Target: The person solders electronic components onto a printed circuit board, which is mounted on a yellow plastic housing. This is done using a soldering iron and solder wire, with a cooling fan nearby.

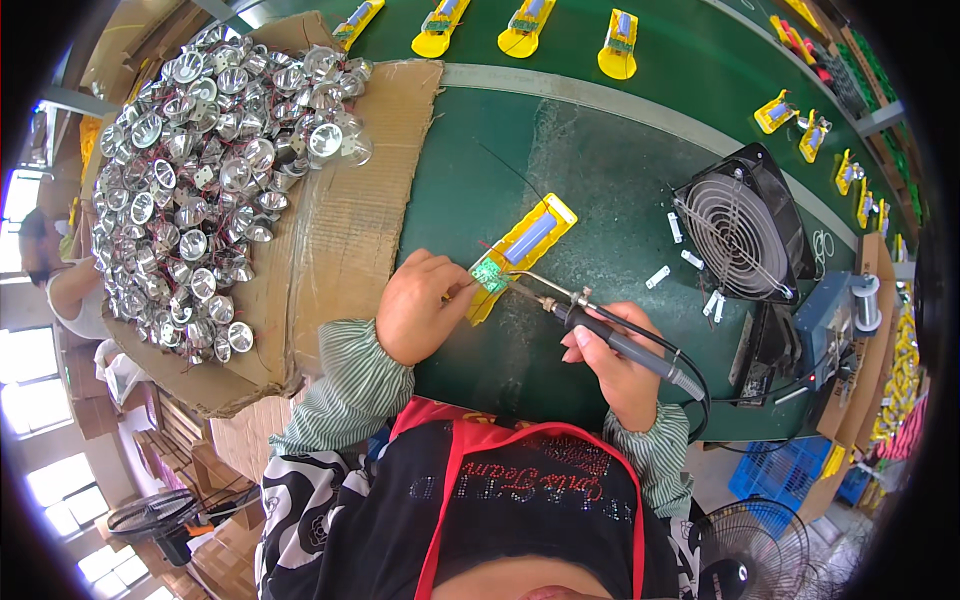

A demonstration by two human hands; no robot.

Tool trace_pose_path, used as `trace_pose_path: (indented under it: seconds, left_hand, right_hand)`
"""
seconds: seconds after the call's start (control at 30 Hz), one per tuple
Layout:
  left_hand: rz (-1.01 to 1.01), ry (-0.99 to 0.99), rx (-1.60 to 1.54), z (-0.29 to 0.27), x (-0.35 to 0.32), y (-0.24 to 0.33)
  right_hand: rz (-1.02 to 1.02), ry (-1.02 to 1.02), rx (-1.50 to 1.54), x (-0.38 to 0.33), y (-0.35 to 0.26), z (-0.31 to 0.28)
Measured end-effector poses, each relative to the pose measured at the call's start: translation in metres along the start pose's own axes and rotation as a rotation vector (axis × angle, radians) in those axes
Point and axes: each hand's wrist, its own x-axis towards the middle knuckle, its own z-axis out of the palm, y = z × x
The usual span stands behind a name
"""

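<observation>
Right hand (pixel 622 378) grips soldering iron (pixel 640 350); left hand (pixel 418 308) at circuit board (pixel 487 275), hold unclear. Yellow case (pixel 541 248) lies left of the square fan (pixel 738 225). Judged light, stiff; board likely fragile: grasp case edges.

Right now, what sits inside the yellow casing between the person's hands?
The yellow casing holds a bluish cylinder and, nearer the person, a green circuit board. Whatever lies directly beneath the cylinder and board is covered by them and cannot be seen.
</observation>
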Motion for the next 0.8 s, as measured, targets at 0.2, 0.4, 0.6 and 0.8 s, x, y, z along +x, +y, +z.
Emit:
trace_pose_path:
  seconds: [0.2, 0.4, 0.6, 0.8]
  left_hand:
    - [-0.01, -0.021, 0.0, -0.001, 0.0, 0.0]
    - [0.012, 0.064, 0.002, 0.0, -0.004, 0.0]
    - [-0.185, 0.135, -0.136, 0.001, -0.003, 0.008]
    - [-0.106, 0.088, -0.033, 0.003, 0.0, 0.004]
  right_hand:
    - [-0.018, 0.019, -0.054, -0.006, -0.001, -0.007]
    - [-0.055, 0.011, -0.053, -0.008, -0.001, -0.006]
    - [-0.052, 0.016, -0.044, -0.005, 0.001, -0.003]
    - [-0.063, -0.005, -0.03, 0.001, 0.005, 0.004]
